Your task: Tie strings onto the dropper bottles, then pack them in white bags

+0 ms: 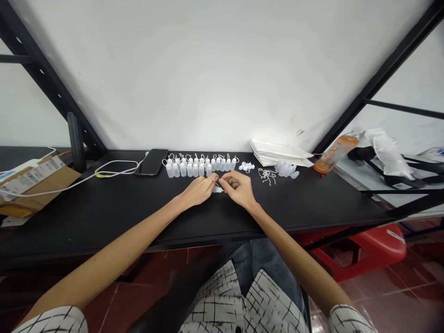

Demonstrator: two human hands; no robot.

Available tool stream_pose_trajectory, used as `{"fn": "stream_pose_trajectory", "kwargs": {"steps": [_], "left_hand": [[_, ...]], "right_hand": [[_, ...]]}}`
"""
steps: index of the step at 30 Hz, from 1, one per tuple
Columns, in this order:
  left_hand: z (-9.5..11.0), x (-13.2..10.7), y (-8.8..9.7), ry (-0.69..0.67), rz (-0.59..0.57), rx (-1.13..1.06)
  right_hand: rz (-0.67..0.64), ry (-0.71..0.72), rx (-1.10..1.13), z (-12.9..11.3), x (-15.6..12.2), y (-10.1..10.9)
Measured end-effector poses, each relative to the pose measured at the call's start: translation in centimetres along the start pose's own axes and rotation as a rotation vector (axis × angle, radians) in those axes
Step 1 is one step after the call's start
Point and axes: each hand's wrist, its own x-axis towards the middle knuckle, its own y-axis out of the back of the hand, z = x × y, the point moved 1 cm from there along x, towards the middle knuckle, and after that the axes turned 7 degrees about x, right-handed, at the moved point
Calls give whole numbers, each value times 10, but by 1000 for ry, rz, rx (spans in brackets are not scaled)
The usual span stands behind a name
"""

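My left hand (pixel 201 190) and my right hand (pixel 239 187) meet over the front middle of the black table, both with fingers pinched. A thin white cap strap shows at my left fingertips. The right fingertips close just beside it; what they grip is too small to make out. Below and between the hands lies a small white squeeze bottle (pixel 218 189), partly hidden by fingers. Right behind them, rows of capped squeeze bottles (pixel 196 169) stand upright, with looped straps on top. White caps (pixel 246 166), loose straps (pixel 267 175) and uncapped translucent bottles (pixel 286 169) lie to the right.
A phone (pixel 152 162) and a white cable (pixel 118 162) lie at the left, near a cardboard parcel (pixel 45 178). White plastic bags (pixel 277 151) and an orange drink bottle (pixel 336 152) are at the back right. A red stool (pixel 378 247) stands below the table.
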Motion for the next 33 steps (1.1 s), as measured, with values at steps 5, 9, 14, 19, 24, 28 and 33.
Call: {"fn": "stream_pose_trajectory", "kwargs": {"steps": [5, 9, 14, 19, 24, 28, 33], "left_hand": [[3, 0, -2, 39, -68, 108], [5, 0, -4, 49, -111, 198], [6, 1, -5, 63, -125, 186], [5, 2, 0, 80, -63, -83], [6, 1, -2, 114, -59, -719], [6, 3, -7, 127, -56, -944], [5, 4, -8, 163, -26, -1008]], "right_hand": [[31, 160, -98, -8, -1, -2], [-32, 176, -131, -6, -2, -4], [-27, 131, -103, -4, -1, -3], [91, -173, 281, -1, 5, 4], [261, -351, 497, -2, 11, 10], [347, -381, 518, -2, 14, 15], [291, -388, 575, 2, 14, 15]]}}
